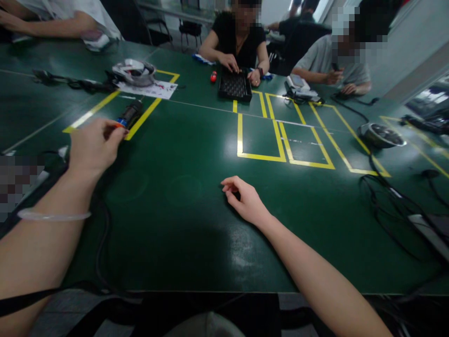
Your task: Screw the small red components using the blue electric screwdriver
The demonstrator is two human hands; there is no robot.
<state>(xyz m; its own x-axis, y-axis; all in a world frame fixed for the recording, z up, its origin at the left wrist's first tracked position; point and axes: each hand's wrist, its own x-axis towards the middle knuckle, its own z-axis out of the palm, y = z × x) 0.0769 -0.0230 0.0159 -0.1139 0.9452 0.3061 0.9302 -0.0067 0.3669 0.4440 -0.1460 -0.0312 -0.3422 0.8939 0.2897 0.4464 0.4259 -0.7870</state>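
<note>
My left hand (93,145) is over the left side of the green table (168,224), its thumb and fingers closed on the near end of a dark, cylindrical tool with a blue band and an orange end (130,113). The tool lies within a yellow-taped outline, pointing away from me; I cannot make out its exact kind. Near the table's middle, my right hand (245,199) rests with loosely curved fingers. A gap shows between thumb and fingers, and it holds nothing.
Beyond the tool are a white-and-grey round device (135,72) and a printed sheet (149,89). Across the table, a person handles a black compartment tray (235,89) beside a small red object (213,76). A metal bowl (382,135) and black cables (382,201) lie at the right.
</note>
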